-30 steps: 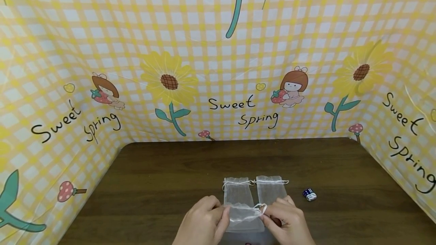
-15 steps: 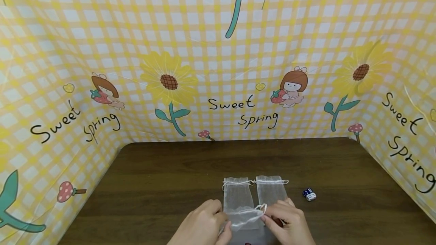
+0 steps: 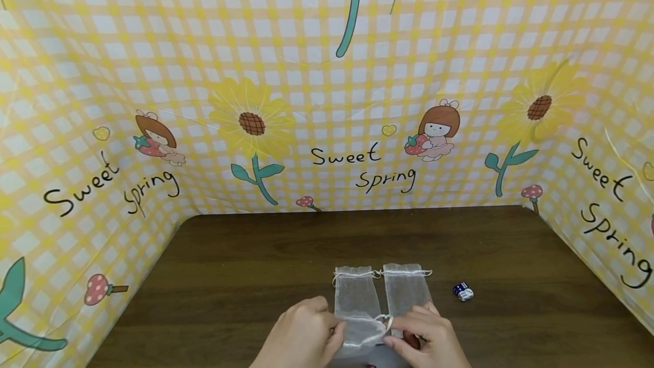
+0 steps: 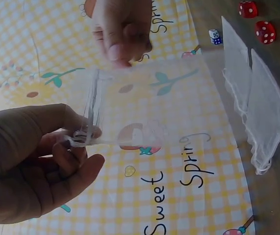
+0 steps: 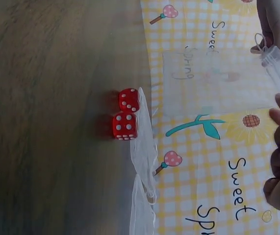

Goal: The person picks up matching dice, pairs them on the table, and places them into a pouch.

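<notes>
A small sheer white drawstring bag (image 3: 363,331) is held up between both hands, hanging below their fingers. My left hand (image 3: 304,331) pinches one side of its gathered mouth, where cord loops (image 4: 81,139) show at the fingertips in the left wrist view. The right hand (image 3: 431,334) holds the opposite side by the mouth, beside a white cord loop (image 3: 384,320); its other fingers are curled. Two similar bags, a left one (image 3: 355,294) and a right one (image 3: 406,288), lie flat on the table just beyond.
Blue and white dice (image 3: 464,291) sit together on the dark wooden table (image 3: 245,254), right of the bags. Two red dice, one (image 5: 129,99) touching the other (image 5: 125,126), lie nearer the person. A yellow checked cloth (image 3: 347,101) walls the table's back and sides.
The left fingers shifted along the bag's mouth, with the thumb dropping and then coming back up. The right hand and the cord loop moved slightly left. The flat bags and dice stayed put.
</notes>
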{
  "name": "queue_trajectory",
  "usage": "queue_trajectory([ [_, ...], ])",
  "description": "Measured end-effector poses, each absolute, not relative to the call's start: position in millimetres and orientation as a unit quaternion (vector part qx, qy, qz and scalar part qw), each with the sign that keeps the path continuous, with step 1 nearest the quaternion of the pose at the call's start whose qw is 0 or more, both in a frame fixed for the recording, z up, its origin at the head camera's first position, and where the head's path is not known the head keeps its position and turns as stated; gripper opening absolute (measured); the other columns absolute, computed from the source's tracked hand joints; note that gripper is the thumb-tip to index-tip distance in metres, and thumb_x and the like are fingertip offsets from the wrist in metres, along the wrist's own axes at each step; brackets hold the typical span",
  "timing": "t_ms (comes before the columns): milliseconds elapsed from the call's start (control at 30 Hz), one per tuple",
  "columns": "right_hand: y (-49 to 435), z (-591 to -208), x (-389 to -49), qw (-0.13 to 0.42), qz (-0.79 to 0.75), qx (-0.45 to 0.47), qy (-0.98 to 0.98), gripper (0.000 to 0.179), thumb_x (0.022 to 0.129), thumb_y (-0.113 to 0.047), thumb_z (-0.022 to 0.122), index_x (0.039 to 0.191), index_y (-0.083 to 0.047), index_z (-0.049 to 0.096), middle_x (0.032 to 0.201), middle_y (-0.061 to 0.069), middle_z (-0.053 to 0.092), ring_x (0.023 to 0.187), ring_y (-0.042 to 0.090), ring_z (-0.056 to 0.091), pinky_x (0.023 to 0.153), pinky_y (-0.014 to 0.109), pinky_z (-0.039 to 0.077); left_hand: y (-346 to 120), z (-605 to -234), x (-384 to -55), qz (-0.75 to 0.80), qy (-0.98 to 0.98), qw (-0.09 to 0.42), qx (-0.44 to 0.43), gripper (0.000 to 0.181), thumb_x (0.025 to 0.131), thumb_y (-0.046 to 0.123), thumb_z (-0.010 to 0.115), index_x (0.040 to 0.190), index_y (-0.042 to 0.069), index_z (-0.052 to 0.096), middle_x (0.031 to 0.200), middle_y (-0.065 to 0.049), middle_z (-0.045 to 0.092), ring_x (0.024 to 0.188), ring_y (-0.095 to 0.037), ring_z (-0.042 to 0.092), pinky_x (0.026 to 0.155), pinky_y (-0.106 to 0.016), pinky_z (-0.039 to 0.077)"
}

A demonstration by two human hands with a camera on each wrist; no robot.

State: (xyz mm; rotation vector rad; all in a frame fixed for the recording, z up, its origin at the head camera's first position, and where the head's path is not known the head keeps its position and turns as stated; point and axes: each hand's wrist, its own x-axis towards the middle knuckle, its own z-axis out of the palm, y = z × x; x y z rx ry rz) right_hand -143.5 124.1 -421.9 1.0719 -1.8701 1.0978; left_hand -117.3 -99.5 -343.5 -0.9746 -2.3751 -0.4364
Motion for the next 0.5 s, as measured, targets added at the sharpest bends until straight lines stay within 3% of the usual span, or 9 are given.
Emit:
queue_trajectory([
  [133,132,-428,-142,0.261,0.374,0.385,-0.802,0.011,0.077,-0.027,0.073,0.084,-0.021,0.068,0.056,-0.016,0.041,0.057,-0.006,0.035,0.061,0.021,0.030,-102,-341,-117,-0.160,-0.898,0.228,-0.341,0.023,0.071,0.009,0.068,0.051,0.013,0.057,0.055,0.010,0.034,0.049,0.001,0.027,0.046,-0.013,0.031],
  [300,145,-436,-145,0.092,0.313,0.391,-0.861,0.015,0.075,-0.023,0.074,0.088,-0.016,0.070,0.062,-0.022,0.041,0.059,-0.009,0.037,0.061,0.024,0.031,-103,-340,-118,-0.149,-0.907,0.218,-0.328,0.025,0.068,0.008,0.064,0.050,0.014,0.047,0.057,0.009,0.032,0.048,-0.002,0.029,0.045,-0.017,0.030],
  [367,149,-440,-146,0.067,0.293,0.399,-0.866,0.015,0.076,-0.025,0.073,0.087,-0.015,0.071,0.063,-0.023,0.040,0.060,-0.009,0.037,0.059,0.021,0.027,-104,-340,-118,-0.142,-0.909,0.215,-0.327,0.022,0.066,0.007,0.062,0.051,0.014,0.048,0.058,0.008,0.033,0.049,-0.004,0.032,0.045,-0.019,0.032],
  [500,153,-446,-148,0.095,0.241,0.419,-0.870,0.014,0.074,-0.031,0.072,0.082,-0.019,0.070,0.063,-0.023,0.042,0.062,-0.009,0.037,0.056,0.017,0.024,-105,-341,-117,-0.124,-0.915,0.216,-0.318,0.013,0.064,0.008,0.062,0.057,0.012,0.053,0.062,0.006,0.036,0.049,-0.008,0.039,0.046,-0.024,0.037],
])
